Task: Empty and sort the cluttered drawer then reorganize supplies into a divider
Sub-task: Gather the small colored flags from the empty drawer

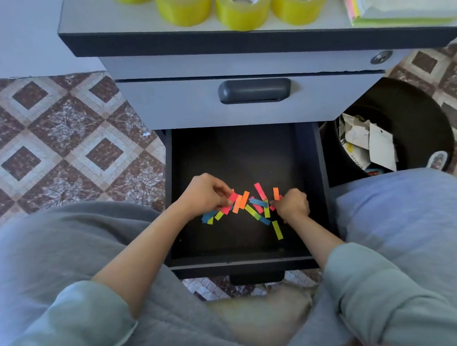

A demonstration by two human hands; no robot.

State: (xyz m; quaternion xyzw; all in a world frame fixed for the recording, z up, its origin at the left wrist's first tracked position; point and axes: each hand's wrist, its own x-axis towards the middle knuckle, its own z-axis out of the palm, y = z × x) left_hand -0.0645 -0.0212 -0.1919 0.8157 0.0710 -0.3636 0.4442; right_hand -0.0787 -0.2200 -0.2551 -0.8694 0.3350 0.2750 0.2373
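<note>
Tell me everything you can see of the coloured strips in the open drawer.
The coloured strips are small, flat, paper-like tabs in pink, orange, yellow, green and blue. They lie partly overlapping in a cluster on the dark floor of the open drawer, toward its front. The left hand pinches pink ones at the left end; the right hand pinches at the right end.

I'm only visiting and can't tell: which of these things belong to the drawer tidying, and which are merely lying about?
In the job: drawer, strips, left hand, right hand; probably also the tape rolls and paper stack.
Lying about: bin of scraps, upper drawer.
</note>
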